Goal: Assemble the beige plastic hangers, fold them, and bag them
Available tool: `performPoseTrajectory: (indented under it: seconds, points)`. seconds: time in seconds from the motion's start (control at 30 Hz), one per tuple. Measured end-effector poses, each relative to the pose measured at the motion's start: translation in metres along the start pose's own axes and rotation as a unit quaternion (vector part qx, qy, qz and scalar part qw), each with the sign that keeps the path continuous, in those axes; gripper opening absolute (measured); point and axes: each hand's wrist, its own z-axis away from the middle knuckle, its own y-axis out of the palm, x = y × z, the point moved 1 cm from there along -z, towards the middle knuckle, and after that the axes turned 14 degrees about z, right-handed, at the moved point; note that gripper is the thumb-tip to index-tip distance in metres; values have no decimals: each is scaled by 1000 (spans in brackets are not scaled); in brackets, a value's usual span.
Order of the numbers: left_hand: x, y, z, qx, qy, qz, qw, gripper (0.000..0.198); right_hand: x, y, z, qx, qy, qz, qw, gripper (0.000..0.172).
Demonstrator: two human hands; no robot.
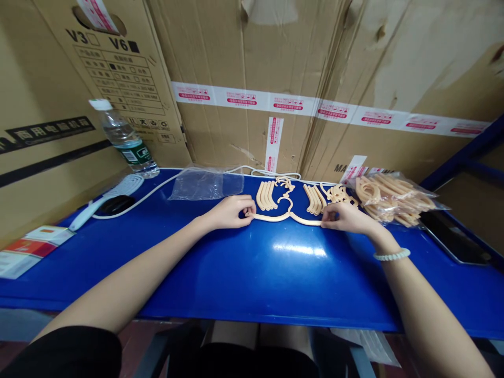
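Observation:
A peach-coloured clothes hanger, with its hook pointing away from me, spans between my two hands just above or on the blue table. My left hand pinches the tip of its left arm. At the other end, my right hand grips the right arm's tip, fingers curled. Behind the hanger lie a left row of loose hanger arms and a right row of hanger arms. Small loose hooks rest between the rows, and another heap of hooks lies behind my right hand.
Clear bags of hanger parts sit at the right, by a dark phone-like slab. An empty plastic bag, a water bottle, a hairbrush and a white cable are left. Cardboard walls the back.

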Motion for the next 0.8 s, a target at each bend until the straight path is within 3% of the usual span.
performPoseTrajectory:
  seconds: [0.27, 0.8]
  points:
    - [2, 3, 2, 1, 2, -29, 1000, 8, -2, 3, -2, 1, 4, -14, 1000, 28]
    - [4, 10, 3, 1, -9, -34, 999, 8, 8, 1, -1, -4, 13, 24, 1000, 18]
